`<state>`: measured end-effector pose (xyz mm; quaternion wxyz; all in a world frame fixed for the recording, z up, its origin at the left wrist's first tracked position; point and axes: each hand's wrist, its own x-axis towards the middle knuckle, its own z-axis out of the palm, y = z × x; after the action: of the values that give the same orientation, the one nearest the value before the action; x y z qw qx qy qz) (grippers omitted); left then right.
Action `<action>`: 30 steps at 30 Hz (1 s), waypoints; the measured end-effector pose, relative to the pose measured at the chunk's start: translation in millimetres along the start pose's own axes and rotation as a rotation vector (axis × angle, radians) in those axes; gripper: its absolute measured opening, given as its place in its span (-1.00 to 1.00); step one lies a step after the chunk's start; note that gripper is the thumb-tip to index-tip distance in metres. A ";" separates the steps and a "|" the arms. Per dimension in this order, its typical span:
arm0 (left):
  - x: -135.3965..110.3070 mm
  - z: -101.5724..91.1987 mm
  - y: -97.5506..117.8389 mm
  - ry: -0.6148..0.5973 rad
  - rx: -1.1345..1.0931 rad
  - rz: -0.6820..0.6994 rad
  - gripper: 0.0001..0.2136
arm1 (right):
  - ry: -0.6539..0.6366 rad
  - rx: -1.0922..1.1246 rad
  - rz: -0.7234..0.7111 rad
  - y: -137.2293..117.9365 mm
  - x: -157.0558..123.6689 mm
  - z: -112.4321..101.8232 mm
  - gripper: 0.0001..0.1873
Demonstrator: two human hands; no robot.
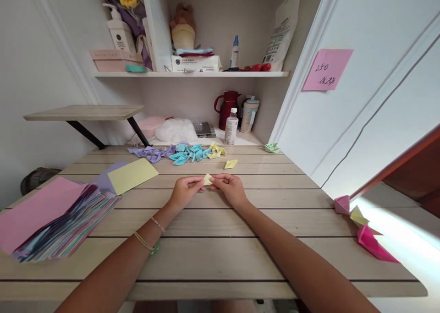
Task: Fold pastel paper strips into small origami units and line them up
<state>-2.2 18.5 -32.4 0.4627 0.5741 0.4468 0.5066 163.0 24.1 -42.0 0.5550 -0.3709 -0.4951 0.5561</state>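
Observation:
A small folded yellow paper piece [207, 179] is pinched between both hands over the middle of the wooden table [220, 253]. My left hand [185, 190] grips its left side with closed fingers, and my right hand [229, 187] grips its right side the same way. Just beyond lies one folded yellow piece [230, 164]. Farther back is a row of folded pieces: purple [151, 152], teal [189, 152] and yellow [216, 150].
A fanned stack of coloured paper sheets [58, 221] lies at the left, with a loose yellow sheet [133, 175]. Pink and yellow folded shapes [360, 226] sit at the right edge. A bottle [231, 126], a red jug [227, 107] and shelves stand behind.

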 end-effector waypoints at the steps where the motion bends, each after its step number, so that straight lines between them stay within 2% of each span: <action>1: -0.4 0.2 0.5 -0.009 0.002 -0.004 -0.69 | 0.006 -0.004 0.003 -0.1 0.0 -0.3 -0.65; 5: -1.4 0.3 0.1 -0.065 -0.039 -0.053 -0.60 | -0.030 -0.038 0.019 -2.0 0.0 -2.0 -0.68; 9: -2.0 -1.0 -0.8 -0.110 -0.024 -0.131 -0.70 | -0.163 -0.084 0.039 -4.4 -1.9 -1.1 -0.68; 15: -4.2 0.5 0.2 0.027 -0.157 -0.179 -0.72 | -0.093 -0.082 0.020 -4.1 -4.8 3.2 -0.57; 18: -4.7 3.5 0.4 0.066 -0.155 -0.184 -0.70 | -0.078 -0.093 -0.023 -1.9 -5.3 5.0 -0.56; 23: -3.8 5.7 2.1 0.075 -0.062 -0.118 -0.71 | -0.012 -0.123 -0.050 -0.7 -3.4 7.4 -0.58; 27: -1.5 4.7 1.4 0.071 -0.010 -0.050 -0.71 | -0.032 -0.133 -0.033 -2.0 -1.5 7.7 -0.61; 30: 0.2 3.1 -1.9 0.038 0.026 0.003 -0.73 | -0.052 -0.043 0.020 -1.7 -1.6 7.6 -0.66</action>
<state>0.8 18.7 -34.3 0.4461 0.5709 0.4612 0.5123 156.2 21.2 -38.8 0.5283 -0.3730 -0.5177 0.5602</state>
